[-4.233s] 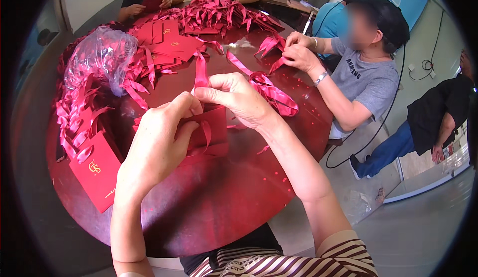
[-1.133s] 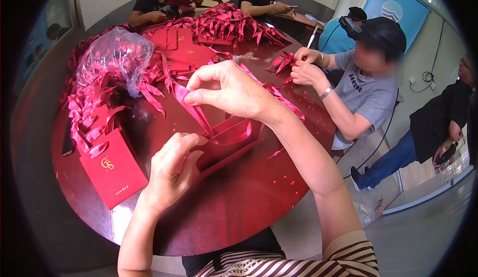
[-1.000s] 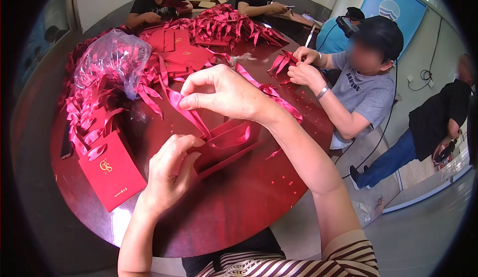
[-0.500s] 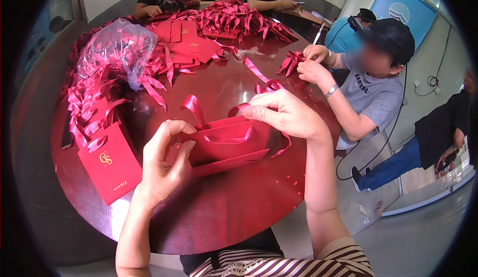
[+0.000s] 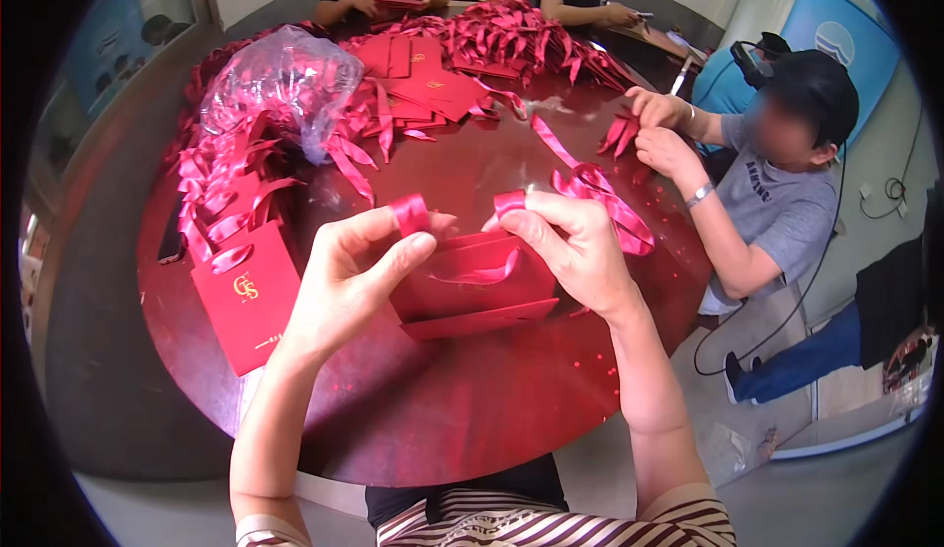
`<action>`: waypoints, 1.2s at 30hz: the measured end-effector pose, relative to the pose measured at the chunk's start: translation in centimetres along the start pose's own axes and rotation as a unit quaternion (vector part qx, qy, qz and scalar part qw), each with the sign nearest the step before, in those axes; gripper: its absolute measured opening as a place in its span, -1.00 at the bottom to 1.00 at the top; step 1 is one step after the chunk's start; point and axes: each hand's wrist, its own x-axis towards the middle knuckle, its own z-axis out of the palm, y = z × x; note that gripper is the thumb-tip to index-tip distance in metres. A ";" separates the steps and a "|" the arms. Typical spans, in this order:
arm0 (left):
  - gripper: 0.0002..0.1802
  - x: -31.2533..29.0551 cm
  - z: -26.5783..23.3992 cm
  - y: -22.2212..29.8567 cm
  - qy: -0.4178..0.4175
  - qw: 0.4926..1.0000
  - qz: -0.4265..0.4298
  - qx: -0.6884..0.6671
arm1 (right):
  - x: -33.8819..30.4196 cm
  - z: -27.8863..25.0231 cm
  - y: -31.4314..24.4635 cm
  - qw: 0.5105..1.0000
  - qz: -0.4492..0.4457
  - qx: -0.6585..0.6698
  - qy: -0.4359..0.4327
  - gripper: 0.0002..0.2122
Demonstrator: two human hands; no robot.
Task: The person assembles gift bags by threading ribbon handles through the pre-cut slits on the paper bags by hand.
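A red paper gift bag (image 5: 477, 286) stands in front of me on the round table, its pink ribbon handle hanging across the near side. My left hand (image 5: 359, 272) closes round one end of a pink satin ribbon (image 5: 411, 214) above the bag's left rim; the ribbon bends over its index finger. At the right rim my right hand (image 5: 580, 252) pinches another stretch of ribbon (image 5: 508, 204) between thumb and index finger. The fingertips partly hide the bag's back edge. Beyond my right hand lies a loose coil of pink ribbon (image 5: 629, 224).
Finished-looking red bags (image 5: 251, 296) with ribbons pile up at the left, beside a clear plastic bag (image 5: 285, 80). A heap of ribboned bags (image 5: 521, 35) covers the far side. At the right, a co-worker's hands (image 5: 669, 134) handle red ribbon. Two more people sit across the table (image 5: 442, 439).
My left hand has gone from the bag's left side up to the ribbon. My right hand has raised its ribbon above the rim. The whole view has shifted slightly.
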 end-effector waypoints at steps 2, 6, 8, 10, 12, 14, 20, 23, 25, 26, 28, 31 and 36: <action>-0.78 0.3 0.1 0.1 0.023 0.999 0.006 -0.033 | -0.2 0.1 -0.3 0.999 -0.011 -0.039 0.004 -0.85; -0.78 0.3 0.3 -0.2 0.026 0.999 0.036 -0.003 | -0.1 0.9 0.0 0.995 -0.055 -0.078 0.014 -0.88; -0.80 0.1 0.8 0.1 0.100 0.989 0.035 0.106 | 0.0 1.2 -0.3 0.989 -0.106 -0.096 0.035 -0.91; -0.80 0.2 1.4 -0.3 0.132 0.957 0.135 0.218 | 0.0 1.4 -0.6 0.980 -0.140 -0.131 0.044 -0.93; -0.72 0.4 2.3 -0.3 0.170 0.927 0.168 0.289 | -0.2 1.5 -0.3 0.965 -0.172 -0.189 0.060 -0.94; -0.59 0.6 2.4 -0.2 0.168 0.892 0.196 0.371 | -0.4 1.5 -0.5 0.959 -0.190 -0.200 0.061 -0.92; -0.58 1.4 1.7 0.8 0.118 0.931 0.114 0.325 | -0.2 1.6 -0.1 0.963 -0.216 -0.153 0.060 -0.81; -0.69 1.7 1.7 1.1 0.097 0.965 0.123 0.212 | -0.3 1.5 -0.1 0.965 -0.209 -0.151 0.057 -0.70; -0.69 1.6 2.0 1.5 0.093 0.965 0.112 0.220 | -0.3 1.5 0.2 0.965 -0.207 -0.144 0.065 -0.65; -0.69 1.6 2.1 1.6 0.093 0.964 0.101 0.227 | -0.2 1.6 0.3 0.966 -0.208 -0.132 0.074 -0.64; -0.69 1.7 2.3 1.9 0.088 0.964 0.101 0.230 | -0.2 1.6 0.4 0.967 -0.210 -0.120 0.084 -0.63; -0.70 1.8 2.6 2.0 0.087 0.960 0.114 0.239 | -0.3 1.5 0.3 0.968 -0.204 -0.121 0.089 -0.62; -0.74 2.0 2.5 1.1 0.098 0.943 0.148 0.283 | -0.3 1.7 0.5 0.972 -0.192 -0.104 0.082 -0.64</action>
